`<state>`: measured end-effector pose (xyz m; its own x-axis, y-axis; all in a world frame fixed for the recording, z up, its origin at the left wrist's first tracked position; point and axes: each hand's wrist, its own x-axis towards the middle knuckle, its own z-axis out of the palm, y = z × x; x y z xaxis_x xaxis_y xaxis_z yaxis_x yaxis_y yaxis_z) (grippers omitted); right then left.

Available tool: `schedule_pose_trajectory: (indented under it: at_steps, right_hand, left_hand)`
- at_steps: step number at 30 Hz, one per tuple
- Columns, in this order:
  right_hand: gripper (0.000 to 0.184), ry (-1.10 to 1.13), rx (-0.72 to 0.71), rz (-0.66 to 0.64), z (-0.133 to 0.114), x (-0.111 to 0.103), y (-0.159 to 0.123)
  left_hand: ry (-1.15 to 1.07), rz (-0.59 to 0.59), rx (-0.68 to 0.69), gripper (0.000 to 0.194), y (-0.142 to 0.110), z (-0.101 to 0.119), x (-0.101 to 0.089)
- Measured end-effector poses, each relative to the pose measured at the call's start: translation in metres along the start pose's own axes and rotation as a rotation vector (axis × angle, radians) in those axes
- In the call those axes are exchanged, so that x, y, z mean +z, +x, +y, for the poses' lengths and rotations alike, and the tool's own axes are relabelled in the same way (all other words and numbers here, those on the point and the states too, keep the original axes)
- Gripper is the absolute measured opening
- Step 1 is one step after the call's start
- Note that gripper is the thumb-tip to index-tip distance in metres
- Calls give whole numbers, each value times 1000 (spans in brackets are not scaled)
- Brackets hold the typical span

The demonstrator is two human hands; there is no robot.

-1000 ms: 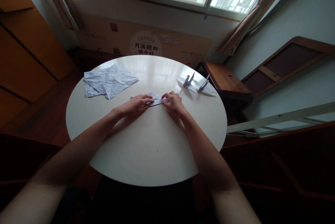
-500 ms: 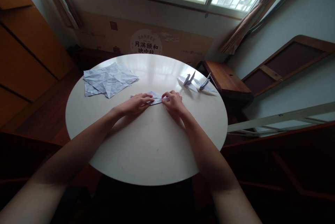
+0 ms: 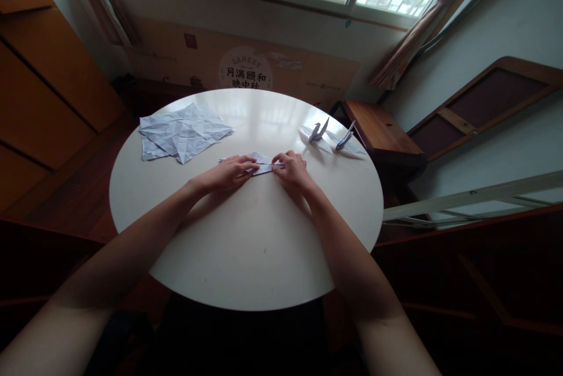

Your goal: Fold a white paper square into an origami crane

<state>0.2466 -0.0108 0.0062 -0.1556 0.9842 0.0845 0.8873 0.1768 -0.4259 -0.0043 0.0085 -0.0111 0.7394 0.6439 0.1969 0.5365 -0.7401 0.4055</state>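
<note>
A folded piece of pale paper [image 3: 263,163] lies flat near the middle of the round white table [image 3: 246,235]. Its left part is under my left hand [image 3: 233,173], whose fingers are bent and press it onto the tabletop. My right hand [image 3: 291,168] pinches the paper's right end between thumb and fingers. The hands cover both ends, so only the middle of the folded shape shows.
Several creased sheets of paper [image 3: 185,129] lie spread in a pile at the table's far left. Two folded paper cranes [image 3: 317,134] stand at the far right. Beyond the table's right edge is a wooden stool or small table [image 3: 373,126].
Both hands and the folded paper stay in nearly the same place. The view has shifted very slightly.
</note>
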Motion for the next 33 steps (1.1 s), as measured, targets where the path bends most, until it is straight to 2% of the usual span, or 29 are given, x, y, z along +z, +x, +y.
schedule_pose_trajectory:
  at_steps: [10,33]
  right_hand:
    - [25,-5,-9,3,2,1,1]
    - [25,5,-12,1,2,1,1]
  left_hand:
    - [31,-24,-6,42,0,-1,0]
    - [20,-2,17,41,0,1,-1]
